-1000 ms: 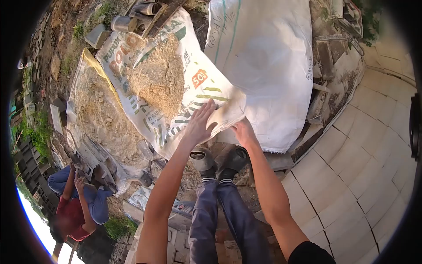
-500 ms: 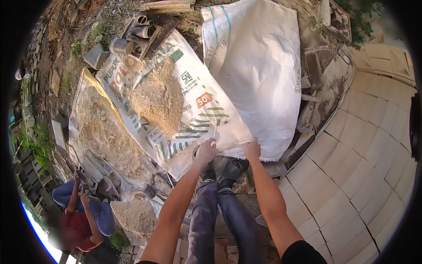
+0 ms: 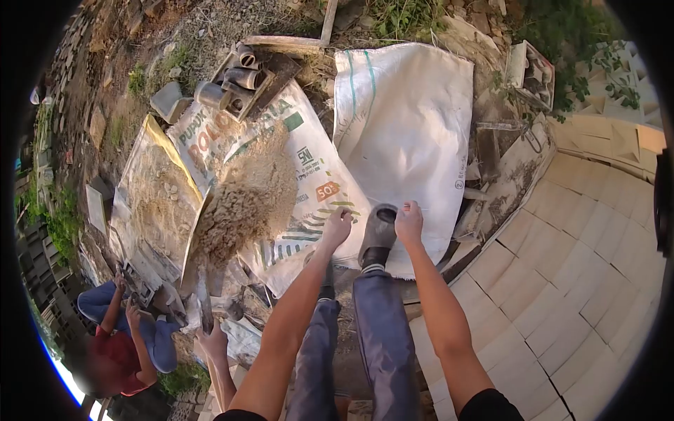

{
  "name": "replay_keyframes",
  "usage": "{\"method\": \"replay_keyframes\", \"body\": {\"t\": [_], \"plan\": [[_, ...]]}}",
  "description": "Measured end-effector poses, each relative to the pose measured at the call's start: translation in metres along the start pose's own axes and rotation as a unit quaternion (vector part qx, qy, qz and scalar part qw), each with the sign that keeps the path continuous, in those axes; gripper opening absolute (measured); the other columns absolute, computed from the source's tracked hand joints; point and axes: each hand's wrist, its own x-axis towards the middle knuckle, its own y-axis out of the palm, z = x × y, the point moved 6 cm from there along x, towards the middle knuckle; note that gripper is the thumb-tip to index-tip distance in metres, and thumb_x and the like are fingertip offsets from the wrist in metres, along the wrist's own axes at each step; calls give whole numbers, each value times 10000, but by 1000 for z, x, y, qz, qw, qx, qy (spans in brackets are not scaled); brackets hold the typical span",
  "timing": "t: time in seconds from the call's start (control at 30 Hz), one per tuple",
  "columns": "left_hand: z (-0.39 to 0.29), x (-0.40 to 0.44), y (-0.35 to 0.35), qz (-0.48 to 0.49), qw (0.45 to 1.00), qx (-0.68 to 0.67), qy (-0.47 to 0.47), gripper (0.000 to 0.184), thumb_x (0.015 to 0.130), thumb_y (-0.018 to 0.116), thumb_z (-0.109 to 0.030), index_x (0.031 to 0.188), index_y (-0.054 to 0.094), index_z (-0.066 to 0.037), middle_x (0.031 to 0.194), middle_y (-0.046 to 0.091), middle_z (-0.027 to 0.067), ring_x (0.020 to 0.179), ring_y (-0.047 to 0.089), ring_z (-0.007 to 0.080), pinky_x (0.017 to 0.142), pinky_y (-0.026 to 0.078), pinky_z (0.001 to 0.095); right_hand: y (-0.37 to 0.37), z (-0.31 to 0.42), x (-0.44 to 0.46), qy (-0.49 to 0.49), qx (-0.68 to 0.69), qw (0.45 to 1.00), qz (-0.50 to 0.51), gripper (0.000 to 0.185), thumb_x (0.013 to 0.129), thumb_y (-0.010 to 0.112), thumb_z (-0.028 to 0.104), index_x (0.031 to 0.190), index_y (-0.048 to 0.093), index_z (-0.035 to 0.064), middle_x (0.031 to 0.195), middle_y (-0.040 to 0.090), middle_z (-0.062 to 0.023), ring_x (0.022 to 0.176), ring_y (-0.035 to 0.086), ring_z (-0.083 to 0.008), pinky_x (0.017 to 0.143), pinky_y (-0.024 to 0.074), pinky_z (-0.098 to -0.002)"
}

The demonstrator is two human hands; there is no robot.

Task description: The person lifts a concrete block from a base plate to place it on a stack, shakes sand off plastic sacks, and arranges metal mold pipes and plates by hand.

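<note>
A printed woven sack [image 3: 317, 165] lies flat with a heap of sawdust-like material [image 3: 270, 168] on it. My left hand [image 3: 338, 226] is over its lower right part, fingers curled with nothing visible in them. My right hand [image 3: 408, 224] is over the plain white sack [image 3: 421, 119], its fingers also curled, apart from the printed sack's edge. Between my hands, my shoe [image 3: 379, 235] is on the sacks. At the left, another person's hand [image 3: 214, 342] grips the handle of a shovel [image 3: 191, 242], whose blade is against darker, clumpy material [image 3: 235, 217].
Several short pipe-like moulds [image 3: 246, 77] sit at the top of the printed sack. Another filled sack [image 3: 130, 186] stands left of it. A seated person [image 3: 126, 344] is at the lower left. Stacked pale blocks [image 3: 554, 281] line the right side.
Both my hands have let go of the printed sack's edge. My foot has moved forward onto the sacks. The shovel has come in from the left, with darker material over the heap.
</note>
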Motion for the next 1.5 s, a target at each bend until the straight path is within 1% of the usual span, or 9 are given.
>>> {"method": "replay_keyframes", "body": {"t": [0.27,0.5,0.7,0.93,1.03,1.13,1.2,1.33,1.5], "plan": [[-58,38,0,-34,995,-93,-25,194,892,456,-90,1003,569,21,880,661,132,747,646,197,719,500,312,28,28,66,20,130,990,49,210,786,575,76,987,556,18,914,612,-139,887,580,-301,826,441,-403],[-109,161,-92,-345,936,74,-11,216,847,581,-189,963,547,-10,904,624,146,725,606,279,674,476,386,-35,161,134,-99,194,976,-4,181,862,575,118,1002,557,3,940,601,-134,795,595,-264,701,472,-348],[-113,229,-115,-239,915,259,-199,461,775,663,-385,944,528,22,966,631,220,876,637,346,746,506,413,14,285,198,-136,-293,920,222,552,820,613,435,1089,494,-32,978,636,-169,866,666,-283,681,529,-355],[-94,207,-130,-219,931,197,-217,288,778,603,-292,904,622,-33,840,655,173,816,641,346,727,492,431,98,260,234,-151,-341,881,291,420,845,522,251,1126,478,-58,1077,596,-268,911,647,-338,746,526,-403],[-91,200,-138,-217,941,164,-200,258,777,576,-267,894,634,-44,803,653,183,783,641,357,718,493,442,111,292,201,-458,-325,805,192,362,810,536,108,1166,601,131,1129,608,-127,870,657,-254,643,526,-362],[-86,204,-135,-222,944,155,-187,263,773,549,-240,924,643,-47,811,655,207,778,641,381,721,498,459,140,274,194,-524,-475,633,315,279,830,509,107,1058,669,121,1101,625,-104,873,659,-240,630,528,-344],[-81,207,-129,-231,945,149,-178,258,771,548,-240,913,646,-48,814,656,206,773,640,383,714,495,462,144,283,206,-447,-555,604,357,251,833,491,94,971,701,110,1066,643,-93,878,659,-219,621,530,-335],[-80,200,-128,-298,934,120,-153,177,739,562,-205,732,564,-28,620,576,147,605,594,332,595,461,429,140,350,230,-474,-351,782,200,183,835,528,118,991,608,67,1066,615,-130,877,642,-288,650,544,-368],[-85,198,-125,-322,935,49,-144,194,781,559,-191,711,545,-11,574,554,161,544,562,329,565,439,416,128,337,213,-566,-211,790,107,209,828,523,76,1032,524,28,1215,471,-187,911,600,-312,678,542,-386]]}}
